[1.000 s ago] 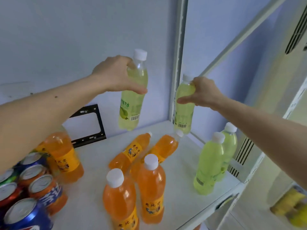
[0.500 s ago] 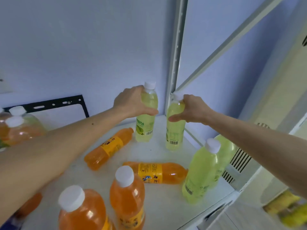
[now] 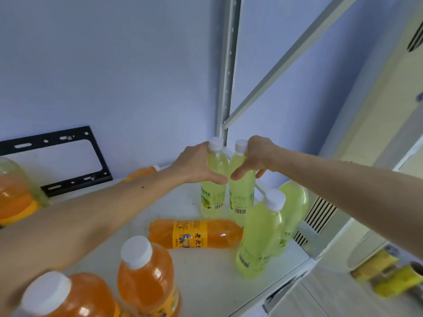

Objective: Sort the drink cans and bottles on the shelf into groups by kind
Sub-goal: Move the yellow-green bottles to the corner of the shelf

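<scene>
Four yellow-green bottles (image 3: 258, 234) stand at the right of the shelf (image 3: 206, 275), two of them held. Orange bottles (image 3: 196, 234) number at least four: one lying flat, two upright in front, one half hidden behind the arm; the blurred bottle at the far left may be a fifth.

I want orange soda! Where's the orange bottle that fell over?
The lying orange bottle is mid-shelf in the head view, on its side just in front of the two green bottles that the hands hold.
</scene>
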